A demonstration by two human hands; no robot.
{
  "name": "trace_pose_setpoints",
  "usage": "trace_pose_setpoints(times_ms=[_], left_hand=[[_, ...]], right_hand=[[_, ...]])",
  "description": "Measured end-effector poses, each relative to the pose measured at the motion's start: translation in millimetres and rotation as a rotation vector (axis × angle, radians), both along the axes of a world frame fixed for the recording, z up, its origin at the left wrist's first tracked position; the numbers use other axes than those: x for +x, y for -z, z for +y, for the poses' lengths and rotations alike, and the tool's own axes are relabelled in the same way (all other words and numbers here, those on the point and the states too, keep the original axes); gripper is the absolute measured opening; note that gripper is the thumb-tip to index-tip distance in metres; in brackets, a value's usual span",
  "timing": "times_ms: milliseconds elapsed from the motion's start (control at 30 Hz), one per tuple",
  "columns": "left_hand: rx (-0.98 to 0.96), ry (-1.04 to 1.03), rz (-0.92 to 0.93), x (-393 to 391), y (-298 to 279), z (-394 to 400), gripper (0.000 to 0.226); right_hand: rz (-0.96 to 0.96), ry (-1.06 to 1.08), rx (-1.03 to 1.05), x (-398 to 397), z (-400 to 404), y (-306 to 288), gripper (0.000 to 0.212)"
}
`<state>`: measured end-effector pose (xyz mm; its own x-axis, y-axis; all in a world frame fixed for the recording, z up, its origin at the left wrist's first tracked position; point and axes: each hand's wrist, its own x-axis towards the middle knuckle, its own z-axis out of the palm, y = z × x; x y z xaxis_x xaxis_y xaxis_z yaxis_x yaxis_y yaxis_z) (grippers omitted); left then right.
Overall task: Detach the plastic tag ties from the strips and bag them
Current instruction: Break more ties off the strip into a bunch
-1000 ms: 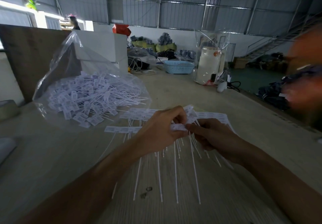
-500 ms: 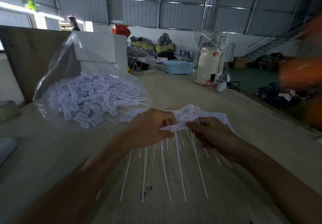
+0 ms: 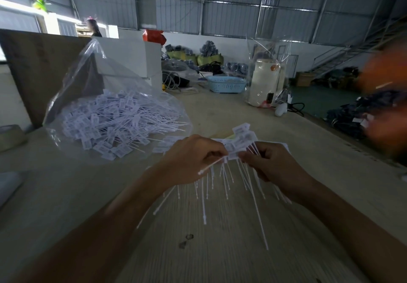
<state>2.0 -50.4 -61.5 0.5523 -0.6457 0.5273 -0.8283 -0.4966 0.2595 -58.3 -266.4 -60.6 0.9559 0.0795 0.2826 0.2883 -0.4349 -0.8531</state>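
A bunch of white plastic tag ties [image 3: 239,144] is held above the wooden table [image 3: 220,249] between both hands. My left hand [image 3: 193,157] pinches the label end of the ties from the left, and one thin tail sticks out below its fingers. My right hand [image 3: 273,164] grips the bunch from the right. The long thin tails [image 3: 224,179] hang down and fan out toward me. A clear plastic bag [image 3: 114,115] holding several loose ties lies on the table to the left, its mouth facing the hands. More strips [image 3: 164,144] lie flat behind my left hand.
A brown board [image 3: 33,62] and a white box [image 3: 130,58] stand behind the bag. Farther back are a blue basket [image 3: 226,84] and a white jug in a clear bag [image 3: 265,84]. A blurred person in orange [image 3: 385,97] is at the right edge. A tape roll [image 3: 11,136] sits far left.
Both hands have lifted the strip of ties off the table and bunched it together. The label ends now stand up crumpled between the hands, and the tails hang closer together.
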Motion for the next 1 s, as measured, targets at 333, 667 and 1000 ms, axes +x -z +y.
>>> trace_pose_setpoints(times_ms=[333, 667, 1000], left_hand=[[-0.002, 0.064, 0.18, 3.1, -0.3, 1.3, 0.012], [-0.1, 0.089, 0.19, 2.4, 2.0, -1.0, 0.014], [-0.133, 0.019, 0.103, -1.4, -2.6, -1.2, 0.025]], right_hand=[[-0.273, 0.006, -0.308, -4.6, 6.3, -0.9, 0.025], [-0.196, 0.045, -0.337, -4.1, 1.6, -1.7, 0.037], [-0.046, -0.006, -0.133, -1.3, 5.0, 2.1, 0.046]])
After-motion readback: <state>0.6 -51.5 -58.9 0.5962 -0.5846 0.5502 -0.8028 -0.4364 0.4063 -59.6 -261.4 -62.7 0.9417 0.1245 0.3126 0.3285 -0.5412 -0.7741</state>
